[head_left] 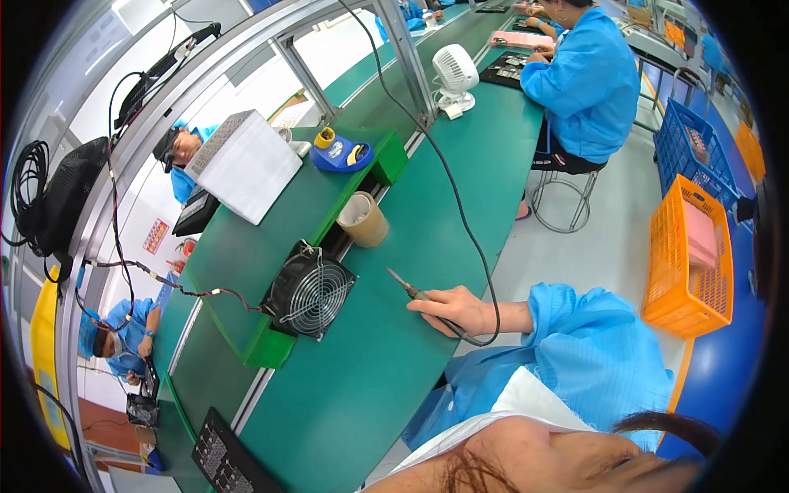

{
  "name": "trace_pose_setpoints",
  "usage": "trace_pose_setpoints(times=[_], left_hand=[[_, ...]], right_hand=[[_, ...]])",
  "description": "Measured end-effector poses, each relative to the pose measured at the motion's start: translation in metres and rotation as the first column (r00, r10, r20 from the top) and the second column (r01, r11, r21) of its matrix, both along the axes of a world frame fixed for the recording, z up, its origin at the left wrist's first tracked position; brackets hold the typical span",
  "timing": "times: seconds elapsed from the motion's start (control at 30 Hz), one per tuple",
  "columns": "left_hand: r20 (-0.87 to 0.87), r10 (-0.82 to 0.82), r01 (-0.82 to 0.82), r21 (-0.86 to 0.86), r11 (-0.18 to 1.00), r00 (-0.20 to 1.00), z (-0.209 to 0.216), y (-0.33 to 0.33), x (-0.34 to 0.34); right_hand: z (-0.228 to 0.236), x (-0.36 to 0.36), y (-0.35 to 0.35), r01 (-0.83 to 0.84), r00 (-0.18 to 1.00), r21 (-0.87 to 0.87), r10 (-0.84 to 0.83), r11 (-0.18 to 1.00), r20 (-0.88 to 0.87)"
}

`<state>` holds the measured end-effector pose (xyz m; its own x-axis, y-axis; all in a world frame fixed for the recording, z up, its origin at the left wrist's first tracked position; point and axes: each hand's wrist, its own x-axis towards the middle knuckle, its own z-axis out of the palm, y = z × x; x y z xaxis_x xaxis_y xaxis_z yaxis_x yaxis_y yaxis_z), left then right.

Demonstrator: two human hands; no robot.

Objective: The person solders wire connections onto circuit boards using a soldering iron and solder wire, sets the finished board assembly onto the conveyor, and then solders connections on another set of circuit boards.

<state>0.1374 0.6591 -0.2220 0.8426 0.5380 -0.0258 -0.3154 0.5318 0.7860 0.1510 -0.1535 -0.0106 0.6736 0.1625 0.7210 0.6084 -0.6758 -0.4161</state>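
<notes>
My right hand (pixel 452 311) is closed around the handle of a soldering iron (pixel 417 293), whose bare metal tip points away over the green bench top (pixel 370 304). A black cord (pixel 462 205) runs from the iron, loops past my wrist and rises to the frame above. Left of the tip stands a black fan (pixel 315 292) with a round wire guard, apart from the iron. A tan cylindrical cup (pixel 362 220) is beyond the tip, beside the green shelf. My left hand is not in view.
A blue and yellow soldering-iron stand (pixel 341 154) and a white box (pixel 245 167) rest on the raised green shelf (pixel 222 271). A black tray (pixel 230 456) of parts lies near left. A white fan (pixel 454 78) and a seated co-worker (pixel 579 86) are farther along; an orange crate (pixel 689 263) stands right.
</notes>
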Motion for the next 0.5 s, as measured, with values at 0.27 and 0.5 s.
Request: trace_pose_setpoints(times=[0.27, 0.5], left_hand=[[-0.131, 0.013, -0.037, -0.178, 0.983, 0.991, 0.151, -0.279, -0.096], [-0.18, -0.115, 0.056, -0.304, 0.951, 0.977, 0.213, -0.464, -0.114]], right_hand=[[0.006, -0.001, -0.002, -0.024, 0.999, 0.012, 0.024, 1.0, -0.046], [0.012, -0.002, -0.005, -0.069, 0.993, 0.148, 0.082, 0.987, -0.085]])
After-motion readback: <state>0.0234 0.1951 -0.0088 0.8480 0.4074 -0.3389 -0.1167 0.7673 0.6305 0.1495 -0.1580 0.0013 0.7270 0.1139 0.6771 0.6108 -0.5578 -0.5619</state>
